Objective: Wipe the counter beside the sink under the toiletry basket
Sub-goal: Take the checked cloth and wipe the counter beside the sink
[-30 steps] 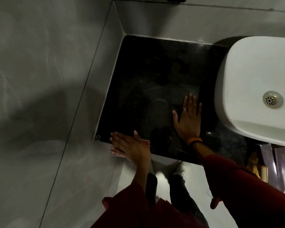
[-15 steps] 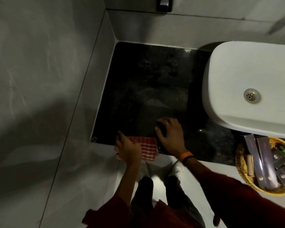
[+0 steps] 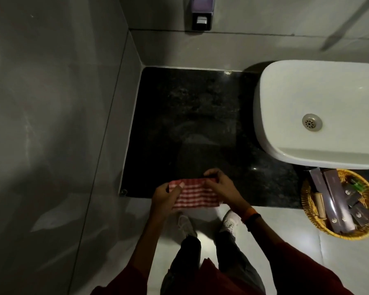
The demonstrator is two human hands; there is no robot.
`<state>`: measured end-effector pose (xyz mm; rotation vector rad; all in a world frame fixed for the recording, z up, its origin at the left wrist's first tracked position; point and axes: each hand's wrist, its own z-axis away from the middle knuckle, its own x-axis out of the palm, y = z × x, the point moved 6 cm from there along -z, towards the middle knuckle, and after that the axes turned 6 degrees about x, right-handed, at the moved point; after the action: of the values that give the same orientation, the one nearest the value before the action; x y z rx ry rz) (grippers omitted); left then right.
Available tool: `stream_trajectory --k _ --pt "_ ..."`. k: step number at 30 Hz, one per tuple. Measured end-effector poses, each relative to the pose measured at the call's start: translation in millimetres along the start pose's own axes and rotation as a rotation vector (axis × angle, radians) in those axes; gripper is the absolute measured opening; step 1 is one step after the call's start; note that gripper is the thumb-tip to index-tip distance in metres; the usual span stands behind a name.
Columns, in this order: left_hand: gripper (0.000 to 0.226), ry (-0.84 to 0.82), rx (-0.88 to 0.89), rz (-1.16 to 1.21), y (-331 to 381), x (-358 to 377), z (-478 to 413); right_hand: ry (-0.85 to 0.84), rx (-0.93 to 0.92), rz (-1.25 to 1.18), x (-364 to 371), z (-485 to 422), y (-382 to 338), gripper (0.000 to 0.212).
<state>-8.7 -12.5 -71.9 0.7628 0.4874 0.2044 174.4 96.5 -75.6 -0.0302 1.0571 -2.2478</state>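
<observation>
Both arms reach forward and down, forearms bare below dark red sleeves pushed up near the elbows. The left hand (image 3: 165,193) is curled, thumb and fingertips pinched together. The right hand (image 3: 218,184) sits just beside it and slightly farther forward, knuckles up, fingers bent and pinched closed. An orange band and a dark band circle the right wrist. The hands are near each other but not touching.

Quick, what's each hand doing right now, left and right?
Left hand: closed, pinching the left end of the checked cloth.
Right hand: closed, gripping the cloth's right end at the counter edge.
</observation>
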Motion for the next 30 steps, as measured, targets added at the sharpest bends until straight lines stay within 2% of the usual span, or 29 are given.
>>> stream_trajectory --k 4,5,7,8,9,12,14,15,17,19,21,25,27,29,30 --pt "0.043 -0.047 0.177 0.038 50 3 -30 0.061 -0.062 -0.172 -30 -14 -31 0.032" --pt "0.041 -0.067 0.230 0.083 63 5 -37 0.052 -0.055 -0.253 -35 -18 -38 0.028" --pt "0.021 -0.101 0.259 0.199 87 8 -49 0.011 0.030 -0.411 -43 -29 -51 0.015" --pt "0.010 -0.128 0.204 0.302 95 11 -56 -0.038 0.086 -0.493 -45 -36 -57 0.015" --pt "0.009 -0.167 0.118 0.443 104 14 -63 -0.099 0.134 -0.588 -46 -42 -62 0.023" --pt "0.027 -0.276 -0.082 0.904 131 23 -93 -0.248 0.161 -0.959 -57 -63 -80 0.032" --pt "0.033 -0.267 -0.114 1.021 145 25 -115 -0.288 0.107 -1.069 -66 -79 -90 0.030" --pt "0.026 -0.259 -0.115 1.000 149 28 -124 -0.279 0.102 -1.035 -68 -85 -93 0.027" --pt "0.009 -0.248 -0.068 0.831 153 36 -138 -0.180 0.109 -0.804 -69 -99 -95 0.024" --pt "0.018 -0.217 0.012 0.680 157 45 -151 -0.020 0.098 -0.621 -70 -110 -99 0.028" --pt "0.015 -0.177 0.072 0.600 161 49 -160 0.126 0.113 -0.559 -71 -119 -100 0.031" --pt "0.030 -0.030 0.204 0.321 172 54 -168 0.353 0.104 -0.384 -71 -123 -99 0.021" --pt "0.049 0.114 0.326 -0.016 178 47 -164 0.501 -0.014 -0.170 -75 -118 -104 0.019" --pt "0.070 0.189 0.533 -0.343 184 43 -154 0.597 -0.133 0.094 -76 -110 -113 0.028" --pt "0.073 0.212 0.642 -0.474 186 42 -145 0.621 -0.170 0.213 -74 -106 -115 0.034"
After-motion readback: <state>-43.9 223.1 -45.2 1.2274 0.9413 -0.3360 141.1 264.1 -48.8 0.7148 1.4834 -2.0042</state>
